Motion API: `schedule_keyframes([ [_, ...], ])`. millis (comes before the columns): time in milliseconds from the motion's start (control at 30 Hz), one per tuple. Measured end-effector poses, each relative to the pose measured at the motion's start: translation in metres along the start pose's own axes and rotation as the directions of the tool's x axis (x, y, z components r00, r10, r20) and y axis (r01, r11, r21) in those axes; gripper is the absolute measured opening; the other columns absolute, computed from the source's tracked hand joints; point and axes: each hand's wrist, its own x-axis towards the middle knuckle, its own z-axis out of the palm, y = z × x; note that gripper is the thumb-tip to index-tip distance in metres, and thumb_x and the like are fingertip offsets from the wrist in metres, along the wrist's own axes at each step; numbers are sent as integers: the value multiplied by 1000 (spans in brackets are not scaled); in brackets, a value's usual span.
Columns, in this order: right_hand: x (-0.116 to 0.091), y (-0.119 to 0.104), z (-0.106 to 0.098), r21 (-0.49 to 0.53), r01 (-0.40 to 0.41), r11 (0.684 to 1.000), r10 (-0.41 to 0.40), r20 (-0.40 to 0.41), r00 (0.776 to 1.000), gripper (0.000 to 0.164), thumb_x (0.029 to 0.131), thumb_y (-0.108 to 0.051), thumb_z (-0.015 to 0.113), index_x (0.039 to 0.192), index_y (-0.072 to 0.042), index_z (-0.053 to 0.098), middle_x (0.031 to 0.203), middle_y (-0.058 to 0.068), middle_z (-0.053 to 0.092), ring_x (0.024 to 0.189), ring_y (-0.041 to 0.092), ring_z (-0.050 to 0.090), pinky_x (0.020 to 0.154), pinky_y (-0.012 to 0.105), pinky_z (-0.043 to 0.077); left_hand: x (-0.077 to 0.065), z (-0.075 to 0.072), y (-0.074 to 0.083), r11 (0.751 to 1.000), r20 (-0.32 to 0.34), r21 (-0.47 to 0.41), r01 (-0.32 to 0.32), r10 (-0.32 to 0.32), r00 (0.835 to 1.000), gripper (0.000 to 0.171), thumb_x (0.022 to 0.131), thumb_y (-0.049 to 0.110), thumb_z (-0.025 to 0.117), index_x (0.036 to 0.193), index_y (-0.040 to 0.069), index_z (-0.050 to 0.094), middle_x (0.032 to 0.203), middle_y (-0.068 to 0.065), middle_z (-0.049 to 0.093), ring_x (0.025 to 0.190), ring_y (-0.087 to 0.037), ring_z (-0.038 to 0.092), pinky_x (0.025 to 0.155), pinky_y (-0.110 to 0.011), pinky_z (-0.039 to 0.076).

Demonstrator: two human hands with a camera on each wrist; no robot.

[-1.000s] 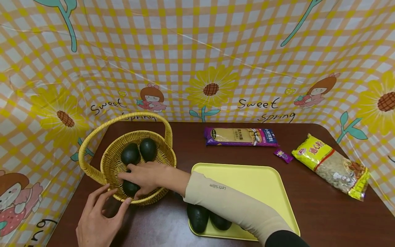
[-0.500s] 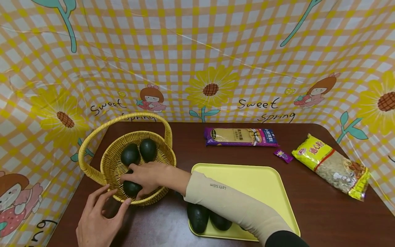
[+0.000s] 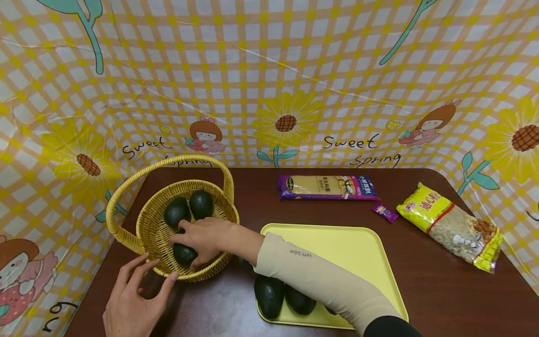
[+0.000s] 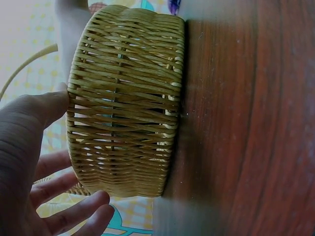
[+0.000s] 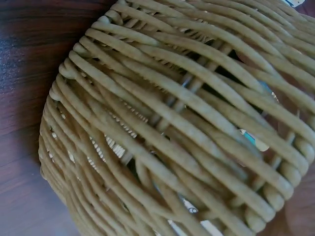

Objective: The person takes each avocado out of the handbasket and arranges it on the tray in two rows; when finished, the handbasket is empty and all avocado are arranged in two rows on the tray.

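While the right hand (image 3: pixel 206 238) reaches down inside the wicker basket (image 3: pixel 212 270), its fingers are curled round an avocado (image 3: pixel 184 255), thumb on the near side, fingertips on the left. That avocado lies directly under the palm, on the basket floor close to the near-left wall. Long axis: cannot tell, the hand covers too much of it. Right hand is much the nearer of the two, already in contact.

Left hand (image 3: pixel 136 292): outside the basket, to the left of the right hand and closer to the body. Fingers spread and relaxed, no avocado in them; thumb tip touches the rim in the left wrist view, other fingers along the basket's side.

Two more avocados (image 3: pixel 177 212) (image 3: pixel 201 204) sit just beyond the right hand's knuckles, side by side.

Under and beside the right forearm sleeve (image 3: pixel 320 276): a yellow tray (image 3: pixel 337 238), two avocados (image 3: pixel 269 296) (image 3: pixel 300 300) plainly on it, part of another dark shape beside them, mostly hidden.

Well off to the right of both hands: pasta packet (image 3: pixel 324 187), small purple wrapped sweet (image 3: pixel 384 212), macaroni bag (image 3: pixel 450 227).
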Motion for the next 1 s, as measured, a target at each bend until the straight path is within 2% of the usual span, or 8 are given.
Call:
schedule_keyframes([
  [367, -7, 4, -2, -47, -20, 999, 20, -10, 1000, 88, 91, -68, 76, 165, -37, 40, 156, -1, 47, 113, 12, 68, 92, 29, 59, -1, -1, 1, 1000, 8, 11, 11, -11, 1000, 46, 80, 39, 97, 117, 16, 82, 136, -1, 69, 84, -26, 74, 59, -27, 54],
  [733, -19, 4, -8, -79, -19, 997, 16, -41, 999, 86, 92, -70, 74, 164, -36, 42, 155, 2, 48, 102, 14, 70, 84, 28, 60, -3, 0, 1, 1000, -2, 7, 28, -28, 1000, 46, 79, 39, 98, 115, 18, 82, 136, 1, 69, 88, -28, 74, 56, -25, 50],
  [933, -26, 4, -12, -69, -9, 998, 4, -65, 998, 87, 91, -69, 76, 163, -33, 44, 151, 2, 51, 97, 13, 69, 83, 28, 60, -3, 0, 2, 1000, -13, -2, 23, -23, 1000, 46, 77, 37, 99, 115, 16, 82, 134, 0, 70, 90, -26, 72, 58, -12, 43],
  [1000, -28, 5, -13, -65, -7, 998, 2, -77, 997, 88, 91, -69, 76, 163, -31, 44, 151, 3, 51, 98, 13, 69, 84, 28, 61, -3, 1, 2, 1000, -16, -1, 25, -25, 1000, 46, 77, 37, 99, 115, 15, 82, 134, 0, 70, 91, -26, 71, 59, -12, 43],
])
